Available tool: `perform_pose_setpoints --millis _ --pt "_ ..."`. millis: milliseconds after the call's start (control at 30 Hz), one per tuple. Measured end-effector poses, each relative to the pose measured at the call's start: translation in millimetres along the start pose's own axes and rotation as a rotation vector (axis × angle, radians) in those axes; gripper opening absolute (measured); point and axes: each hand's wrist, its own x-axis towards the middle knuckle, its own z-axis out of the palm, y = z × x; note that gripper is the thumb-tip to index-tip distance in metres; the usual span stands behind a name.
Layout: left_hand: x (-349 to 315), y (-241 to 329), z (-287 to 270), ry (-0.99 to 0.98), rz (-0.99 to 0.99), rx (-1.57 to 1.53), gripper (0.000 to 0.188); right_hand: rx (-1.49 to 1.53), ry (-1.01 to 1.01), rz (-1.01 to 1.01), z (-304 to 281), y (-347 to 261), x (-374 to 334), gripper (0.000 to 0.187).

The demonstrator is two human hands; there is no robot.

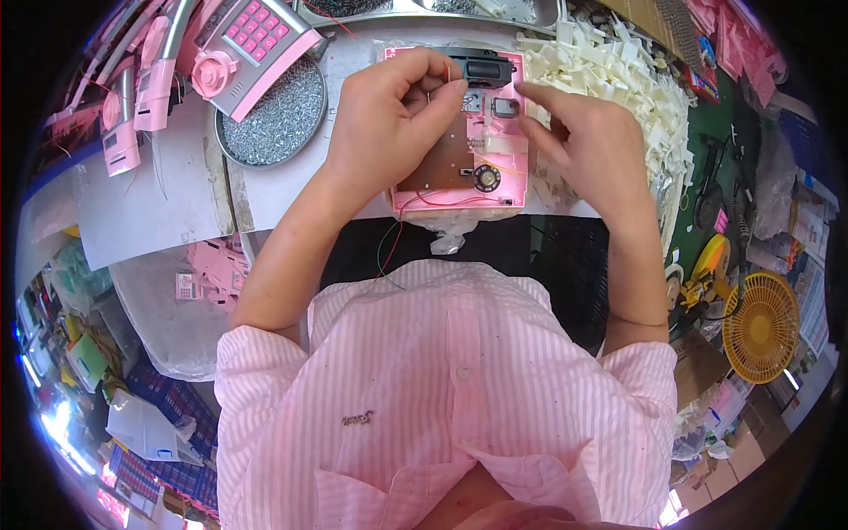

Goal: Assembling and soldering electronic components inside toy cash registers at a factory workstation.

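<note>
A pink plastic panel [516, 190] lies in front of me, with a brown circuit board [442, 163] on its left part. Across its far end sits a black plastic housing [488, 69]. My left hand [389, 124] is over the panel's left side, thumb and forefinger pinched beside the housing, and a thin red wire [449, 72] shows at the fingertips. My right hand [587, 137] hovers at the panel's right edge, fingers apart, near a small grey block [505, 108]. A round black part [487, 178] sits near the close edge, where red and green wires trail off.
At the left, a round metal tray [320, 119] of screws stands partly under a pink and grey keypad toy [256, 44], with similar casings beside it. White plastic parts [609, 84] are heaped at the right. A yellow basket [760, 327] is farther right.
</note>
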Motion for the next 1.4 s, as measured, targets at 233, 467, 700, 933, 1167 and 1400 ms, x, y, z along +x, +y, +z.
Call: perform_pose_setpoints --millis 233,467,700,933,1167,1400 --pt "10.1 6.7 0.8 -0.137 -0.04 -0.095 0.013 0.189 0.26 -0.074 48.5 -18.3 7.0 0.018" --pt "5.0 -7.0 2.5 -0.126 0.394 0.388 0.02 0.553 0.321 -0.012 46.5 -9.8 -2.8 0.011" --pt "-11.6 -28.9 -3.3 0.075 0.36 0.424 0.022 0.535 0.342 -0.087 48.2 -3.2 -19.8 0.01" --pt "-30.6 19.7 18.7 0.361 0.52 0.456 0.032 0.662 0.227 0.0 33.8 -13.7 -37.2 0.009" --pt "-5.9 12.9 4.5 -0.609 -0.136 -0.096 0.013 0.53 0.342 -0.305 33.6 2.0 -35.0 0.015" --pt "-5.1 26.6 13.4 -0.402 -0.104 0.119 0.014 0.603 0.457 -0.002 19.7 35.8 -74.6 0.018"
